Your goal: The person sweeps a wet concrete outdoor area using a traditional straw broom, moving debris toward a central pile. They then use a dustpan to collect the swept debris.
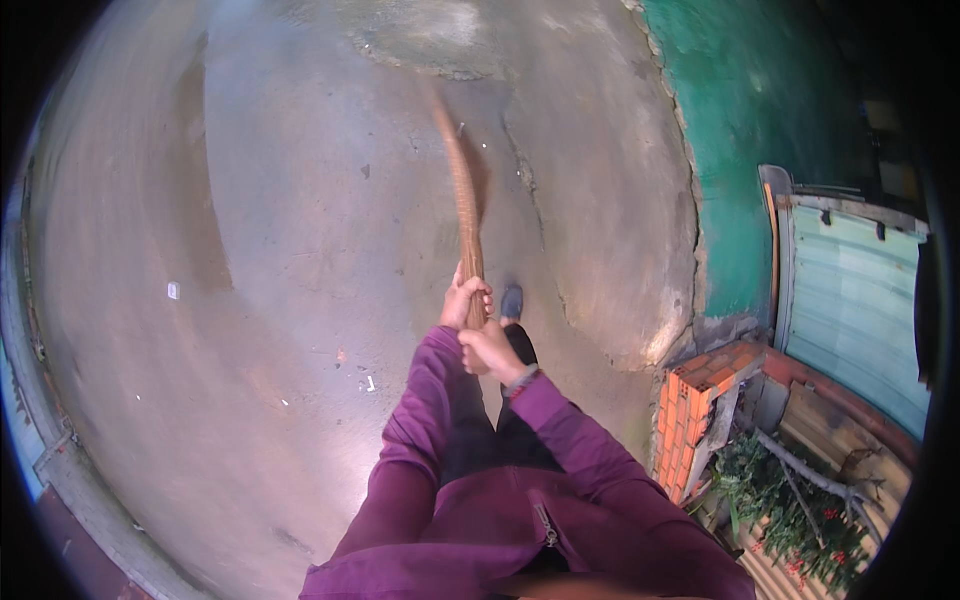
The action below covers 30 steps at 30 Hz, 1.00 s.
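A long brown broom (463,195) reaches forward from my hands over the concrete ground (280,250); its far end is blurred. My left hand (464,299) grips the handle higher up. Just below it, my right hand (492,352) is closed around the same handle, a band at its wrist. Both arms wear purple sleeves. One grey shoe (512,301) shows just right of the hands.
A green plastered wall (740,130) stands at the right, beside a pale blue metal door (850,300). An orange brick stack (695,405) and a plant with red flowers (790,500) sit at the lower right. Small white scraps (173,290) lie on the ground at left.
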Each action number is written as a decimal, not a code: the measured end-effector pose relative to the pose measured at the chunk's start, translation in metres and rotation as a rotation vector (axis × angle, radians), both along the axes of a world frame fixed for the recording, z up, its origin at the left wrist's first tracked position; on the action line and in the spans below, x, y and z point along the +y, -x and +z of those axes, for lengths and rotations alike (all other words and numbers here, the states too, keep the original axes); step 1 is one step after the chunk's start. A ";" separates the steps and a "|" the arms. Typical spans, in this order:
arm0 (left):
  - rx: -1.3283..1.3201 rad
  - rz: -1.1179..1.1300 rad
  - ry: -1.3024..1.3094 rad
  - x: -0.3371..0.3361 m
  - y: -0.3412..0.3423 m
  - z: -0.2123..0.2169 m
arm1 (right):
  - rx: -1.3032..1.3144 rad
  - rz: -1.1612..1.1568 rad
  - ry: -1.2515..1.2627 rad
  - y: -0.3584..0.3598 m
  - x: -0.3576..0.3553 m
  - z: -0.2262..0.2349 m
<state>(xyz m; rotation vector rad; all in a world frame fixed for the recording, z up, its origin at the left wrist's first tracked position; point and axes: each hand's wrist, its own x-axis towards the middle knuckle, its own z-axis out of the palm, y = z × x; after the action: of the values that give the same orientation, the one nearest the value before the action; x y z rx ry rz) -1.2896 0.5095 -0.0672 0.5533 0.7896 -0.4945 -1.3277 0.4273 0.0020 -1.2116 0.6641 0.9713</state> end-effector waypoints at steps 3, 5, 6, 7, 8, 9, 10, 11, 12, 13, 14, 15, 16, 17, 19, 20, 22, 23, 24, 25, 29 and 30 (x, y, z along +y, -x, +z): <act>0.029 -0.120 0.294 0.028 -0.026 -0.044 | -0.050 0.015 0.301 -0.025 0.048 -0.042; 0.005 -0.142 0.175 0.040 -0.035 -0.062 | 0.102 -0.033 0.106 -0.041 0.054 -0.056; 0.013 -0.078 0.146 0.039 -0.039 -0.066 | 0.184 -0.061 0.050 -0.052 0.048 -0.059; 0.089 -0.035 0.068 0.035 -0.042 -0.064 | 0.181 0.049 -0.028 -0.059 0.037 -0.055; 0.124 0.109 -0.037 0.027 -0.043 -0.057 | 0.148 0.147 -0.093 -0.068 0.022 -0.048; 0.088 0.160 -0.130 0.018 -0.047 -0.047 | 0.116 0.250 -0.244 -0.079 0.004 -0.039; 0.113 0.203 -0.256 0.002 -0.052 -0.034 | 0.198 0.259 -0.198 -0.091 -0.016 -0.028; 0.134 0.250 -0.393 -0.015 -0.057 -0.019 | 0.285 0.268 -0.239 -0.101 -0.037 -0.016; 0.073 0.240 -0.517 -0.029 -0.063 -0.002 | 0.345 0.214 -0.300 -0.108 -0.054 -0.003; -0.035 0.237 -0.615 -0.039 -0.072 0.012 | 0.388 0.146 -0.277 -0.112 -0.065 0.009; -0.024 0.231 -0.641 -0.045 -0.075 0.026 | 0.354 0.161 -0.317 -0.112 -0.070 0.019; 0.017 0.201 -0.596 -0.047 -0.080 0.036 | 0.333 0.168 -0.244 -0.113 -0.073 0.027; 0.063 0.177 -0.467 -0.048 -0.088 0.041 | 0.260 0.160 -0.248 -0.113 -0.069 0.031; 0.164 0.127 -0.356 -0.047 -0.096 0.043 | 0.172 0.152 -0.174 -0.114 -0.063 0.033; 0.070 0.039 -0.141 -0.039 -0.115 0.034 | 0.140 -0.030 -0.128 -0.119 -0.045 0.028; 0.053 -0.017 -0.035 -0.036 -0.124 0.026 | 0.183 -0.031 -0.054 -0.127 -0.036 0.022; 0.104 -0.018 -0.006 -0.031 -0.139 0.008 | 0.232 -0.120 -0.008 -0.150 -0.026 0.011; 0.049 0.015 0.044 -0.030 -0.145 0.001 | 0.277 -0.059 -0.005 -0.165 -0.025 0.006; 0.028 0.042 0.031 -0.027 -0.148 -0.005 | 0.341 0.048 -0.013 -0.180 -0.027 0.003; 0.197 0.124 -0.074 -0.030 -0.151 -0.008 | 0.390 0.140 -0.035 -0.193 -0.032 0.003; 0.286 0.336 -0.420 -0.033 -0.154 0.005 | 0.296 0.432 -0.236 -0.233 -0.060 0.025; 0.331 0.349 -0.538 -0.037 -0.155 0.014 | 0.375 0.403 -0.315 -0.236 -0.068 0.035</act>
<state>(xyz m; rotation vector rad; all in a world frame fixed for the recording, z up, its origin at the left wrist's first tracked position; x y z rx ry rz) -1.1351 0.4722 -0.0536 0.8197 1.3241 -0.0391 -1.0918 0.3597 0.0369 -0.9038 0.5368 1.6031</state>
